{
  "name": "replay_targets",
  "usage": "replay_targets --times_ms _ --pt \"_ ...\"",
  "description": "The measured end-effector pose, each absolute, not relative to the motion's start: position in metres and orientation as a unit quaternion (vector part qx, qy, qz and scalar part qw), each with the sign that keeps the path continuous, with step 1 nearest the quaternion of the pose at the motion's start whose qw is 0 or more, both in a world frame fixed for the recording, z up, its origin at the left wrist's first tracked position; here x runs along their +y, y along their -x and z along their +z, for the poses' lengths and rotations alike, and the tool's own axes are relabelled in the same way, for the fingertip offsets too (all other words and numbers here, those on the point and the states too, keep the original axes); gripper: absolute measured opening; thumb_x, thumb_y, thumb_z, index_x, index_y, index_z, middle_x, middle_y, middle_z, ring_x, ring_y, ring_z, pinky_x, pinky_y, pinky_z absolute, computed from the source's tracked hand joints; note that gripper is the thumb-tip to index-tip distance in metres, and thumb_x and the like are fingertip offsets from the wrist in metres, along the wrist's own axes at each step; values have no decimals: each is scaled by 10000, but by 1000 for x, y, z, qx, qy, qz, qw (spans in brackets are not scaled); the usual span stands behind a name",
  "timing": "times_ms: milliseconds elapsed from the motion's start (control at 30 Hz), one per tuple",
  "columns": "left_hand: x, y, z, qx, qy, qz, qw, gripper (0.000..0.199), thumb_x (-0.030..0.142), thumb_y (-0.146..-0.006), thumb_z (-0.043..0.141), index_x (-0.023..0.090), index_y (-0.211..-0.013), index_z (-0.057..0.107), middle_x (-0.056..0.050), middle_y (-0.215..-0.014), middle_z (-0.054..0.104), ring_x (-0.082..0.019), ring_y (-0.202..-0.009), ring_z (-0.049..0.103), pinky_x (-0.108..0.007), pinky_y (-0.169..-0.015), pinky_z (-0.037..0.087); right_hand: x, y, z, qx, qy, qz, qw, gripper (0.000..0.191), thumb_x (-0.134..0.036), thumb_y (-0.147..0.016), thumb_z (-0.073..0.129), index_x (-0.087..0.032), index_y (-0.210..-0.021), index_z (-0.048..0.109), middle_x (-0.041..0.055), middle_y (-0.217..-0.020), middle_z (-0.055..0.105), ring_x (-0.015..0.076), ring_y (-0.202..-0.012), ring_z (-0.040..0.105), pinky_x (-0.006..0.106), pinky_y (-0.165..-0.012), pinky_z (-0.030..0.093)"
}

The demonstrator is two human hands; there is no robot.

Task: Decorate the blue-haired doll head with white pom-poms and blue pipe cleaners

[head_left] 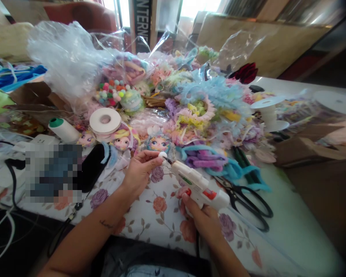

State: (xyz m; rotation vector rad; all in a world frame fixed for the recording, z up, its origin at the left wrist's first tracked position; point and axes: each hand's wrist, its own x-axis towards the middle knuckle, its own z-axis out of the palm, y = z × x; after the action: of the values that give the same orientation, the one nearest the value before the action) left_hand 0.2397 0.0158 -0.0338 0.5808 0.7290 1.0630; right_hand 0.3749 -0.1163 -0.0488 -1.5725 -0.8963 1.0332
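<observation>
My left hand [141,169] pinches a small round white piece [163,154] between thumb and fingertips. My right hand [200,219] is wrapped round the handle of a white hot glue gun [200,184] with a red trigger. The gun's dark nozzle points left, at or very near the white piece; whether they touch I cannot tell. Just behind my left fingertips lies a doll-face decoration [158,143] with blue hair. Another doll face [122,141] with yellow hair rests further left.
Black-handled scissors [248,202] lie right of the gun, beside purple and blue fuzzy stems [204,157]. A ribbon spool [103,122] and a thread cone [64,130] stand at left. Ruffled trims and plastic bags pile up behind. A cardboard box [317,169] is at right.
</observation>
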Motion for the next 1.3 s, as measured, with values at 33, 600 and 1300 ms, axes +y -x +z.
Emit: replay_targets --times_ms 33,600,1300 --pt "16 -240 -34 335 -266 488 761 249 160 -502 900 151 -693 740 -8 -734 743 -80 -699 665 -161 -695 511 -116 -375 -49 -376 654 427 498 303 -481 -833 600 -197 -730 612 -24 -513 537 133 -505 493 264 -533 426" --pt "15 -240 -31 339 -265 491 758 241 161 -507 893 157 -681 726 2 -702 722 -92 -680 656 -199 -689 505 -118 -371 -42 -324 706 416 474 342 -549 -779 638 -213 -717 618 -17 -502 556 146 -452 500 278 -460 437" --pt "16 -240 -34 352 -293 521 720 261 194 -518 905 165 -714 734 -10 -775 755 -105 -750 681 -207 -739 520 -116 -376 -52 -358 692 402 482 332 -497 -801 622 -198 -924 695 -25 -534 556 164 -524 531 293 -538 448"
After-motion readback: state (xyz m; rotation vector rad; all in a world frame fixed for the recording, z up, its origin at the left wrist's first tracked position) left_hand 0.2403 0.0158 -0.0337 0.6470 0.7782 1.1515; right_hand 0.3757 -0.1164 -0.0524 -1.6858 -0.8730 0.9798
